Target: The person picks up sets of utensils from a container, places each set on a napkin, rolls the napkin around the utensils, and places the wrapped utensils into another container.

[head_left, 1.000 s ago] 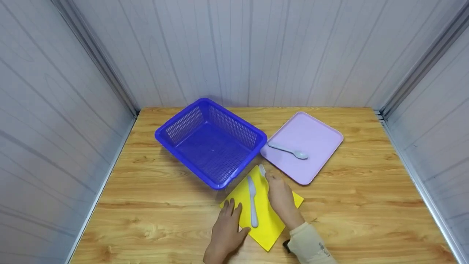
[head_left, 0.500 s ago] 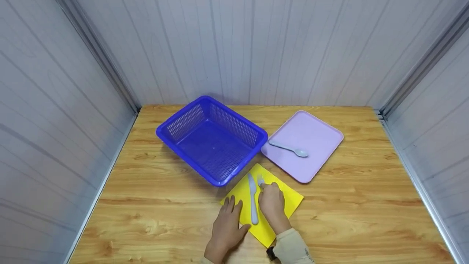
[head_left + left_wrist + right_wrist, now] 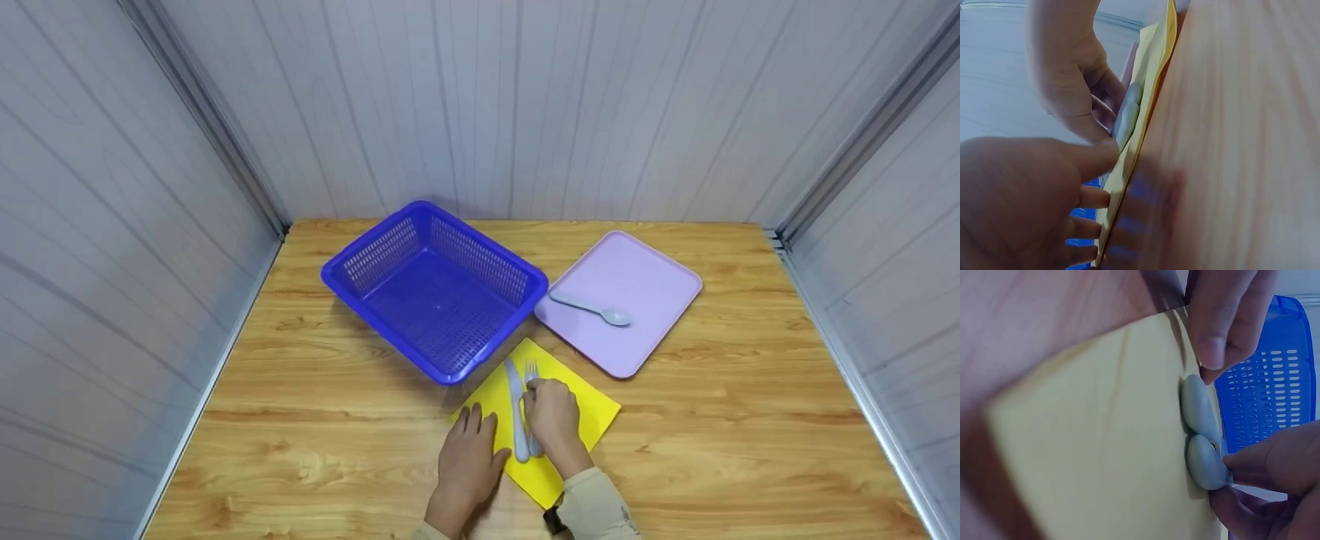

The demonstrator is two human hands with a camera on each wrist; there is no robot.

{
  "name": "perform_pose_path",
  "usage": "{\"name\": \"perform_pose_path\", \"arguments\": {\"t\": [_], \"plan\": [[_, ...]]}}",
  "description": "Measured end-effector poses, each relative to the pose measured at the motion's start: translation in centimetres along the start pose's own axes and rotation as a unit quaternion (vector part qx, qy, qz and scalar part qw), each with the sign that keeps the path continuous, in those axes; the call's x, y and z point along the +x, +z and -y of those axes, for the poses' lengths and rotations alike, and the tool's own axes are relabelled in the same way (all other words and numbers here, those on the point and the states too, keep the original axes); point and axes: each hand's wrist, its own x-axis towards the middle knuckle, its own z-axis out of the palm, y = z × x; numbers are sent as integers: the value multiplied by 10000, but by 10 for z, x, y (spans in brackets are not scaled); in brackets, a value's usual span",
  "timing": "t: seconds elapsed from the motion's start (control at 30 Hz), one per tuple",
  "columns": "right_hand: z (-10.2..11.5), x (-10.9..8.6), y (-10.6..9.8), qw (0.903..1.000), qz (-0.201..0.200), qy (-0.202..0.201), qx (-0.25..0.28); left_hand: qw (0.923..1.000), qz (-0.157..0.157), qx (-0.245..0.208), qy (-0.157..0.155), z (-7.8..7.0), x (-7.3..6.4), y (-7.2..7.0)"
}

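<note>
A yellow folded napkin [image 3: 596,405] lies turned cornerwise near the front of the table. On it a pale grey knife [image 3: 517,412] and a matching fork [image 3: 531,369] lie side by side, handles toward me. My right hand [image 3: 555,416] pinches the fork from the right and covers much of its handle. The left hand [image 3: 468,457] rests with spread fingers on the napkin's left edge, its thumb by the knife handle. In the right wrist view, the rounded ends of the knife [image 3: 1196,404] and fork [image 3: 1206,464] sit against each other.
Behind the napkin stands a blue plastic basket [image 3: 480,367] with perforated sides. A pink tray [image 3: 637,277] at the back right bears a grey spoon [image 3: 611,316]. Panelled walls [image 3: 480,105] enclose the wooden table [image 3: 750,420] at the back and both sides.
My right hand has moved the fork left and toward me, from the napkin's upper right edge to right beside the knife. The left hand has stayed on the napkin.
</note>
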Motion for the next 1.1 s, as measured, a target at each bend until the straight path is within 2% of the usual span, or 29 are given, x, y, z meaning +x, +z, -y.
{"name": "perform_pose_path", "arguments": {"t": [0.1,0.3,0.4,0.5,0.63,0.77,0.83,0.93,1.1], "plan": [[-2,4,-2,9999,-12,27,170,9997,-186,186,0,-3,5,-1],[-6,6,-3,9994,-3,12,334,9996,-162,228,-58,-5,11,0],[-7,8,-5,9993,-69,-14,375,9993,-262,249,-17,-5,14,-1],[-8,6,-6,9991,-82,26,419,9994,-308,176,-7,-5,12,0],[-15,-4,-3,9989,-40,100,446,9999,-56,-64,-95,-3,0,5],[-25,-6,-3,9989,-265,-15,392,9993,220,-184,-252,-1,-7,6],[-31,2,-9,9983,-460,-70,344,9989,280,-232,-292,0,-6,4],[-40,26,-24,9972,-684,-26,308,9991,219,-279,-249,-1,-2,2],[-54,77,-45,9969,-648,300,324,9996,21,-219,-176,-4,3,0]]}}
